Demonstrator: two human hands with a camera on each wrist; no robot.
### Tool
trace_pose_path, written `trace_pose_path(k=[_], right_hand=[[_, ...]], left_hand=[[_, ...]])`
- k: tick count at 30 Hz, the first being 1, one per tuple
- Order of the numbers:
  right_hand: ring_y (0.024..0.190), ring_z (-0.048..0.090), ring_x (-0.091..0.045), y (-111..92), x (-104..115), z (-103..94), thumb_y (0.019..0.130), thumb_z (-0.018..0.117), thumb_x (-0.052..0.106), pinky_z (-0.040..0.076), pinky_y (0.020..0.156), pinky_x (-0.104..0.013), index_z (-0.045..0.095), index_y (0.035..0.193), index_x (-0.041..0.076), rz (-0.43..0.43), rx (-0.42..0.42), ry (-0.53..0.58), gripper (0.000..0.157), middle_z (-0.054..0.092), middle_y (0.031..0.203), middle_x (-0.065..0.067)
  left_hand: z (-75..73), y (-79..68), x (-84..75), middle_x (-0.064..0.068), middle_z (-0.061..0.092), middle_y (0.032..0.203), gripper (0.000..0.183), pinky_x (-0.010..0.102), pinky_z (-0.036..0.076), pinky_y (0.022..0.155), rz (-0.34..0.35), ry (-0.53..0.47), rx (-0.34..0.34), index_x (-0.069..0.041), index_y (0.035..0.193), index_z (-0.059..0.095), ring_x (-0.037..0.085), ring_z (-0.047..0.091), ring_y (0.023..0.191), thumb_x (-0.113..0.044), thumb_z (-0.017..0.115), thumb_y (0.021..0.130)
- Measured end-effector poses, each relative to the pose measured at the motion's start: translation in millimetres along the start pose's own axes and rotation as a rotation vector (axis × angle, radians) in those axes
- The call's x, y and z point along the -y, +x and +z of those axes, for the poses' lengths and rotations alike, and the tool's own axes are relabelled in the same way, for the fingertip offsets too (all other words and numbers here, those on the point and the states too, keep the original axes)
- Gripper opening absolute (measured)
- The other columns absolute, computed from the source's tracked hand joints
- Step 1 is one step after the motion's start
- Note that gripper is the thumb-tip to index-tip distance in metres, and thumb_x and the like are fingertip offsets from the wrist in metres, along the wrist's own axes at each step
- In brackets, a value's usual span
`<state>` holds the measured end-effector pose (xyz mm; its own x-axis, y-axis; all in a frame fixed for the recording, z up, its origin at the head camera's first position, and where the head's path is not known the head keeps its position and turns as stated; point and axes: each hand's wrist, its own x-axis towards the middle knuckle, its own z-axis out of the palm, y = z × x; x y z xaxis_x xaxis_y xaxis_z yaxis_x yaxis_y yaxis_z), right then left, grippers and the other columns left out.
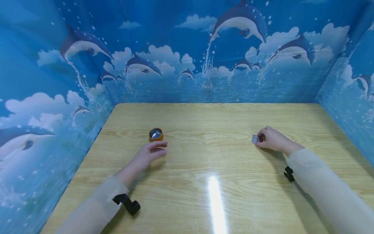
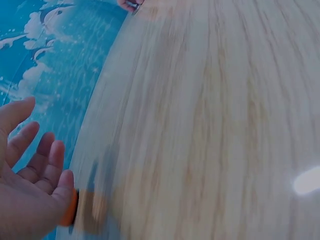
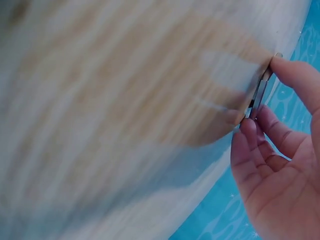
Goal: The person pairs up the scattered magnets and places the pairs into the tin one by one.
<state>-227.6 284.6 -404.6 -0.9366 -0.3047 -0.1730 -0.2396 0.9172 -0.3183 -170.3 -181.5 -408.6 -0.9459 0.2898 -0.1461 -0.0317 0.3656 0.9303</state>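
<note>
My left hand (image 1: 149, 154) hovers over the left part of the table with loosely bent fingers and holds nothing. Just beyond its fingers stands a small round orange cup (image 1: 159, 138) with a shiny metal inside. In the left wrist view, the orange cup (image 2: 71, 212) is mostly hidden behind the left hand (image 2: 35, 185). On the right side, my right hand (image 1: 271, 139) pinches a small flat silver rectangular piece (image 1: 255, 139) by its edges, at the tabletop. The right wrist view shows this silver piece (image 3: 258, 95) edge-on between thumb and fingertips; I cannot tell its exact kind.
Both hands work over a light wood-grain table (image 1: 193, 156) with a bright light reflection near its front. A blue curtain (image 1: 175, 87) printed with dolphins and clouds surrounds the back and sides. Each wrist carries a black camera mount (image 1: 127, 203).
</note>
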Motion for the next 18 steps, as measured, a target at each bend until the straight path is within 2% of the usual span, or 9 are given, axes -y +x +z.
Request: trace_pose_path(k=[6,12,15,18], right_hand=[[0.074,0.048,-0.02,0.1,-2.0,-1.5,0.073,0.065,0.029,0.042,0.062,-0.034,0.051,0.1,-0.007,0.02,0.018,0.081,0.047,0.051,0.087,-0.013],[0.076,0.047,-0.022,-0.9,-5.7,-2.0,0.071,0.067,0.031,0.04,0.063,-0.033,0.048,0.102,-0.004,0.084,0.039,0.191,0.051,0.051,0.088,-0.012],[0.078,0.047,-0.022,-2.4,-7.9,-0.9,0.072,0.066,0.033,0.039,0.064,-0.034,0.047,0.108,-0.003,0.069,0.04,0.178,0.054,0.051,0.091,-0.012],[0.081,0.047,-0.023,-3.9,-8.6,0.2,0.074,0.063,0.035,0.039,0.065,-0.036,0.045,0.114,-0.004,0.03,0.044,0.152,0.058,0.052,0.094,-0.014]], left_hand=[[-12.6,-10.1,8.5,0.004,0.049,0.115,0.042,0.036,0.039,0.085,-0.022,0.003,-0.074,-0.01,0.117,0.048,0.018,0.049,0.099,-0.027,0.058,0.08],[-23.7,-11.8,19.9,0.014,0.045,0.117,0.05,0.036,0.037,0.086,-0.056,-0.066,-0.209,-0.002,0.12,0.041,0.023,0.044,0.104,-0.027,0.058,0.08],[-28.5,-8.2,23.6,0.017,0.042,0.119,0.056,0.036,0.035,0.089,-0.063,-0.131,-0.275,0.0,0.124,0.033,0.025,0.04,0.107,-0.022,0.059,0.08],[-32.4,-3.7,25.1,0.019,0.038,0.122,0.063,0.036,0.032,0.092,-0.061,-0.155,-0.311,-0.001,0.13,0.026,0.027,0.037,0.11,-0.018,0.06,0.079]])
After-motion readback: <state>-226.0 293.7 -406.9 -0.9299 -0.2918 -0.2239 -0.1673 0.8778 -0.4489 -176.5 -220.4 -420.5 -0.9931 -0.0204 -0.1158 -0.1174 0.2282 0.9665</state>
